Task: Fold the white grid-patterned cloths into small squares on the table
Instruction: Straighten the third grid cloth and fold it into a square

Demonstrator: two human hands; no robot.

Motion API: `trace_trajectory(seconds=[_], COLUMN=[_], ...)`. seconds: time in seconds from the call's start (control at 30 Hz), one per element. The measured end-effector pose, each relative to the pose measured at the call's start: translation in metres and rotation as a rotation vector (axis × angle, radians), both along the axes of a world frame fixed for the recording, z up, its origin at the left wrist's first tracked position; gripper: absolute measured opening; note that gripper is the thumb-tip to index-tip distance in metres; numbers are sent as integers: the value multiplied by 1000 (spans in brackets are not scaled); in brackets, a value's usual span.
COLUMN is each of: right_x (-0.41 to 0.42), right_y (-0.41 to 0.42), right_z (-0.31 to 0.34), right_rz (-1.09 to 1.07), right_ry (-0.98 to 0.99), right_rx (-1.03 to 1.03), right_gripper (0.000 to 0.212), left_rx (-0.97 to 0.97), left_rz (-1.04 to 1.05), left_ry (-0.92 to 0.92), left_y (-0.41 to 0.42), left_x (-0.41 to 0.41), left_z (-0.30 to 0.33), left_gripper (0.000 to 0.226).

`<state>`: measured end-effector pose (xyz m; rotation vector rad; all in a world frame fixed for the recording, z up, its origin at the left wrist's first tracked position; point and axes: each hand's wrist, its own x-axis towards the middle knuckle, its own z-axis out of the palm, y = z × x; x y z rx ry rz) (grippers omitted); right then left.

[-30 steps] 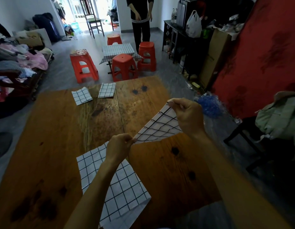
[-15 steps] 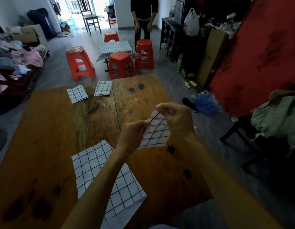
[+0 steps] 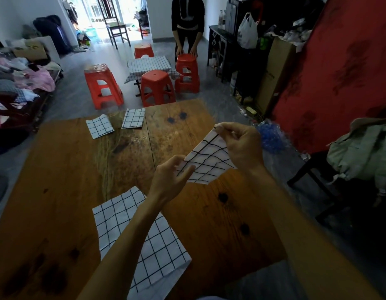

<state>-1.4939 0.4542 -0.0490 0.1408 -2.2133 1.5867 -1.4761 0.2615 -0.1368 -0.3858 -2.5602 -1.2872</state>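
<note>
A white grid-patterned cloth [image 3: 206, 163] hangs in the air above the right half of the wooden table [image 3: 64, 180], partly folded. My right hand [image 3: 241, 146] pinches its upper corner. My left hand [image 3: 170, 176] grips its lower left edge between thumb and fingers. A larger stack of unfolded grid cloths [image 3: 144, 241] lies flat at the near edge, partly under my left forearm. Two small folded squares, one [image 3: 99, 126] and the other [image 3: 133, 118], rest at the far edge.
Beyond the table stand several red plastic stools [image 3: 157, 87] around a small cloth-covered table [image 3: 150, 66]. A person in dark clothes [image 3: 187, 24] bends over one stool. A chair with a pale jacket [image 3: 360, 152] sits to the right, clutter along both walls.
My hands came together from a wide spread, doubling the held cloth over, then drew slightly apart again. The person at the back has bent down to a stool.
</note>
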Motion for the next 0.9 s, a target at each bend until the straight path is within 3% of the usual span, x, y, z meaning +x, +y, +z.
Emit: trace_trajectory(seconds=[0.23,0.5,0.67,0.8,0.9], right_x=[12,29,34,28,21], right_y=[0,10,11,5,5], right_z=[2,-2,-14,-21,-27], right_rz=[41,225,318,180,182], right_ry=[19,-79,-209,-217,-127], right_rx=[-92,-231,-176,6,173], right_gripper=[8,12,47,21,25], left_rx=[-22,147,203,214,209], left_rz=[130,232,148,38,-96], left_ry=[39,-53,-66,-66,-63], left_y=[15,27,30,31,30], left_x=[-15,-20,-19,-12,-9], left_z=[21,33,42,54,60], left_gripper=[21,21,17,23,23])
